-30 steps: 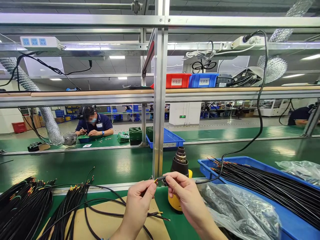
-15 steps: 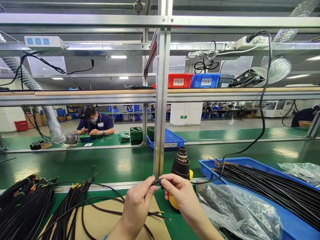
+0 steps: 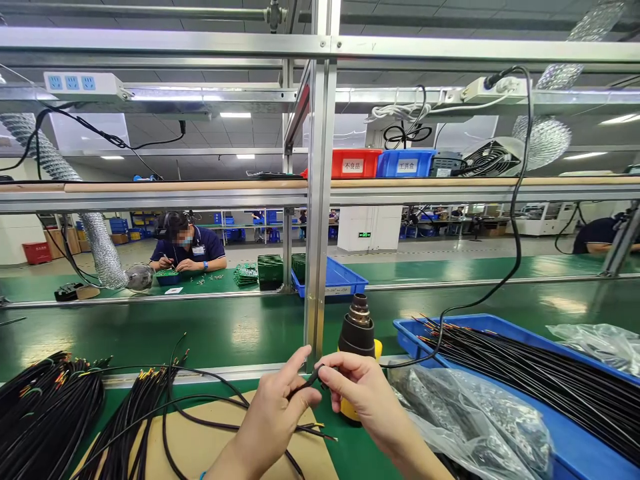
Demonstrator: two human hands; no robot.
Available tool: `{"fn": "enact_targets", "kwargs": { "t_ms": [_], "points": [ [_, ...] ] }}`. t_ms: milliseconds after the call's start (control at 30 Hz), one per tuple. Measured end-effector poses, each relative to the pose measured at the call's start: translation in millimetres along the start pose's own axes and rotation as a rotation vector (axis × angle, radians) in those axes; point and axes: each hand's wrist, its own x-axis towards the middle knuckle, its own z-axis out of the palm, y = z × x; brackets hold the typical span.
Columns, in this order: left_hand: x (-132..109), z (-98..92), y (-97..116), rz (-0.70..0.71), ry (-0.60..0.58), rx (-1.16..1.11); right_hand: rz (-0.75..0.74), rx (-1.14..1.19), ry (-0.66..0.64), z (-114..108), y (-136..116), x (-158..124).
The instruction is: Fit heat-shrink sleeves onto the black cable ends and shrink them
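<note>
My left hand (image 3: 273, 413) and my right hand (image 3: 365, 393) hold a short black cable (image 3: 306, 381) between them, pinched by the fingers of each. Just behind my right hand, an upright black-and-yellow heat gun (image 3: 357, 340) stands on the bench, nozzle up, with its black cord (image 3: 440, 345) rising to a power strip. Under my left wrist lies a brown cardboard sheet (image 3: 210, 443) with loose black cables. Bundled black cables with yellow tips (image 3: 50, 413) lie at the left. A blue tray (image 3: 500, 333) of long black cables sits to the right.
A clear plastic bag (image 3: 475, 420) lies in front of the tray. An aluminium frame upright (image 3: 315, 200) rises behind my hands. Beyond it, a person (image 3: 187, 250) works at a facing bench, with green circuit boards (image 3: 270, 270) and a blue bin (image 3: 330, 280) between us.
My left hand has dropped a little and its thumb has lifted. The cable now slants down to the left between my hands. The view has shifted slightly.
</note>
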Motion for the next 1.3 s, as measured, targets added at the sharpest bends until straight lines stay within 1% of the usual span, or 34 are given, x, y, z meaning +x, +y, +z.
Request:
{"fn": "enact_targets", "kwargs": {
  "t_ms": [100, 167, 233, 300, 400, 500, 600, 733, 833, 933, 1033, 1100, 1167, 1233, 1300],
  "points": [
    [1, -0.7, 1, -0.133, -0.081, -0.279, -0.005, -0.012, -0.052, 1, -1, -3],
    [3, -0.9, 1, -0.198, -0.149, -0.444, -0.004, -0.023, -0.094, 3, -3, -5],
    [3, -1.3, 1, -0.219, -0.187, -0.53, -0.004, -0.023, -0.133, 5, -6, -6],
    [3, -1.8, 3, -0.224, -0.187, -0.542, 0.002, -0.007, -0.181, 6, -7, -6],
    [2, -2.8, 8, -0.23, -0.161, -0.49, 0.014, 0.039, -0.218, 4, -8, -6],
    [0, -3.4, 11, -0.243, -0.157, -0.453, 0.013, 0.057, -0.184, 0, -9, -7],
    [-2, -2.2, 10, -0.245, -0.16, -0.466, 0.013, 0.063, -0.172, -1, -9, -8],
    [-5, 0.5, 8, -0.185, -0.147, -0.395, 0.037, 0.052, -0.171, -1, -8, -8],
    [-7, -0.3, 14, -0.149, -0.132, -0.306, 0.05, 0.054, -0.17, -2, -5, -7],
    [-11, -5.2, 20, -0.134, -0.158, -0.269, 0.04, 0.078, -0.173, -3, 0, -4],
    [-15, -11.3, 16, -0.14, -0.189, -0.255, 0.039, 0.125, -0.138, -2, 5, 0],
    [-17, -13.6, 9, -0.175, -0.156, -0.25, 0.044, 0.168, -0.099, 0, 10, 3],
    [-18, -13.4, 2, -0.198, -0.081, -0.206, 0.045, 0.186, -0.074, 1, 14, 5],
    [-19, -10.8, -2, -0.182, 0.017, -0.067, 0.036, 0.172, -0.043, 3, 16, 5],
    [-19, -7.2, -3, -0.127, 0.113, 0.115, 0.03, 0.154, -0.004, 4, 18, 5]
  ]
}}
